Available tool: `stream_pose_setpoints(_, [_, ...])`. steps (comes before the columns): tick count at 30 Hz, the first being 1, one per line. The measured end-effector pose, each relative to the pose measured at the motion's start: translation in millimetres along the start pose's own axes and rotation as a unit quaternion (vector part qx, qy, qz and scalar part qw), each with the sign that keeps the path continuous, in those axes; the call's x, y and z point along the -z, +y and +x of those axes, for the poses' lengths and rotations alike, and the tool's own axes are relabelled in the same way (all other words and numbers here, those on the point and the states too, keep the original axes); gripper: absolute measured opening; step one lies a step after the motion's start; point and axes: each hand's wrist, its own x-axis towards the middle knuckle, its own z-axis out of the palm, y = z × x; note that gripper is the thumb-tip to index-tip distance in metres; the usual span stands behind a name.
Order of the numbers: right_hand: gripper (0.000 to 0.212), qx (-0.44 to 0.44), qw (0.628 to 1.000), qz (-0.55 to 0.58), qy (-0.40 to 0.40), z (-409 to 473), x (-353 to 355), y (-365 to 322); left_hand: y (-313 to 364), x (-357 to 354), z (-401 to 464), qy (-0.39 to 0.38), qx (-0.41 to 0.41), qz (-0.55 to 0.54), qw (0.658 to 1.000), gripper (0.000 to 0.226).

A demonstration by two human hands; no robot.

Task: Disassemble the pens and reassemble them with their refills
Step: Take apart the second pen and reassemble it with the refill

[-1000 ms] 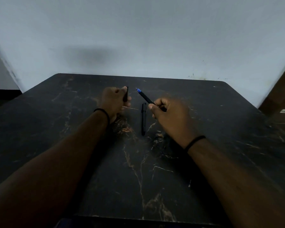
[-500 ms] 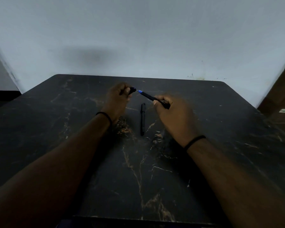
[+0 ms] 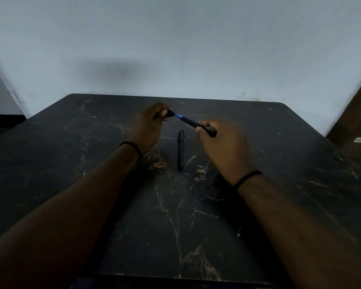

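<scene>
From the head view I see my right hand [image 3: 223, 147] pinching the slim black pen barrel with blue tip [image 3: 193, 123] near its rear, my left hand [image 3: 150, 126] closed on the small black cap [image 3: 168, 114] just apart; a second capped black pen [image 3: 181, 150] lies on the dark marbled counter [image 3: 279, 163]; I judge these light, stiff, slippery, best gripped mid-barrel

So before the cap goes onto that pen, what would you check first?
1. Left hand grips small black cap: ok.
2. Right hand grips slim black pen with blue tip: ok.
3. Blue tip points at the cap's opening: ok, roughly in line.
4. Tip is inside the cap: not ok, a gap remains.
5. Second black pen lies flat on the dark marbled table, clear of both hands: ok.
6. Refill seated inside the held pen: cannot tell.
</scene>
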Motion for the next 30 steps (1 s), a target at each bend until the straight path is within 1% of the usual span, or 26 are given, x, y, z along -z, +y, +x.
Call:
stream_pose_setpoints(2, [0.017,-0.003,1.000,0.004,-0.001,0,0,1,-1,0,0,-0.002,0.024,-0.025,0.999,0.022])
stream_pose_setpoints(5, [0.015,-0.003,1.000,0.019,-0.006,1,-4,3,0,-1,-1,0.012,0.099,-0.115,0.988,0.025])
stream_pose_setpoints(7, [0.013,0.009,1.000,0.020,-0.013,1,-8,3,1,-1,-2,0.019,0.147,-0.185,0.971,0.027])
stream_pose_setpoints(10, [0.016,0.029,0.999,0.017,-0.037,0,-11,1,4,-3,-4,0.019,0.225,-0.269,0.936,0.029])
stream_pose_setpoints(12, [0.017,0.039,0.997,0.024,-0.063,-1,-12,-1,7,-5,-6,0.011,0.253,-0.314,0.915,0.031])
stream_pose_setpoints(15, [0.017,0.056,0.995,0.009,-0.087,-3,-10,-5,11,-6,-7,0.008,0.268,-0.365,0.892,0.035])
stream_pose_setpoints(17, [0.015,0.057,0.994,-0.002,-0.090,-4,-7,-8,11,-7,-7,0.008,0.274,-0.382,0.883,0.035])
stream_pose_setpoints(21, [0.015,0.033,0.994,-0.003,-0.105,-4,-3,-12,11,-8,-8,0.001,0.272,-0.385,0.882,0.033])
stream_pose_setpoints(30, [0.022,0.034,0.996,-0.038,-0.078,-3,-8,-9,15,-16,-12,-0.026,0.252,-0.386,0.887,0.030])
